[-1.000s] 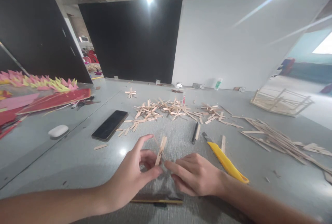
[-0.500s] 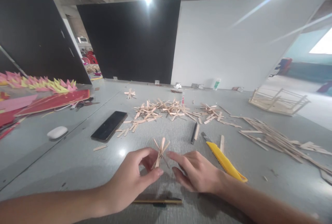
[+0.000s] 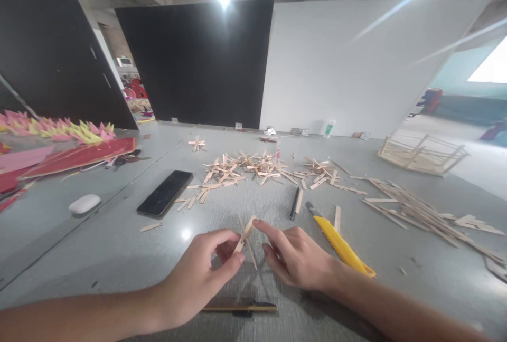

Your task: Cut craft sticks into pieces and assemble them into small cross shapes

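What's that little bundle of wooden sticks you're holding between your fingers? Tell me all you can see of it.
The stick bundle is a few thin, flat strips of pale bare wood, like craft sticks, crossed and fanned at angles. It stands tilted above the grey table. The left hand pinches its lower part between thumb and fingers; the right hand touches its upper end with a fingertip. One slimmer stick slants down from the crossing. Whether the sticks are glued cannot be told.

No text, label or number can be read anywhere.
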Motion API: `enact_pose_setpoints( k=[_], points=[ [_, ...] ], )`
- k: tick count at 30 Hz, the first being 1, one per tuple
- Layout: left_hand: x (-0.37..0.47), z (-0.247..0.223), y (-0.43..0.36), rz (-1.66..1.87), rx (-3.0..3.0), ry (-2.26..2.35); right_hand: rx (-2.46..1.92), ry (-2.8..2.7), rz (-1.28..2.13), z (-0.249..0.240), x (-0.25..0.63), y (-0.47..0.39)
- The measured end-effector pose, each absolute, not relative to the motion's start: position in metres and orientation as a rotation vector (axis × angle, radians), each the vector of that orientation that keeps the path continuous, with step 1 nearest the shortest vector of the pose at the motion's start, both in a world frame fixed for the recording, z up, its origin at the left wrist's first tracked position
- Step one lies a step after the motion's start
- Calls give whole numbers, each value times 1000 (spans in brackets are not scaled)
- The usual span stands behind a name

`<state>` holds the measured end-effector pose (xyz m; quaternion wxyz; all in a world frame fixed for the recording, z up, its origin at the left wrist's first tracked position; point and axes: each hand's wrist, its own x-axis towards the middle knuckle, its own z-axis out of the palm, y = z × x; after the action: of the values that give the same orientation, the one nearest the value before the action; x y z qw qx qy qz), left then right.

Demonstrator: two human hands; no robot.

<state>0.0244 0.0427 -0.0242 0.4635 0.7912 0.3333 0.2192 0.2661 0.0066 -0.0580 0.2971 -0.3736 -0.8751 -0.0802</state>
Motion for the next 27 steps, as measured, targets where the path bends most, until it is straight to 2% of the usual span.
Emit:
enact_pose_setpoints(
  k=[12, 18, 27],
  points=[
    [24, -28, 43, 580, 1997, 834, -941, -2309, -234, -63, 268, 8],
    [23, -27, 49, 742, 2215, 853, -810, -2306, -248, -59, 267, 6],
    [19, -30, 45, 1110, 2510, 596, -774, -2342, -253, -53, 268, 6]
  ],
)
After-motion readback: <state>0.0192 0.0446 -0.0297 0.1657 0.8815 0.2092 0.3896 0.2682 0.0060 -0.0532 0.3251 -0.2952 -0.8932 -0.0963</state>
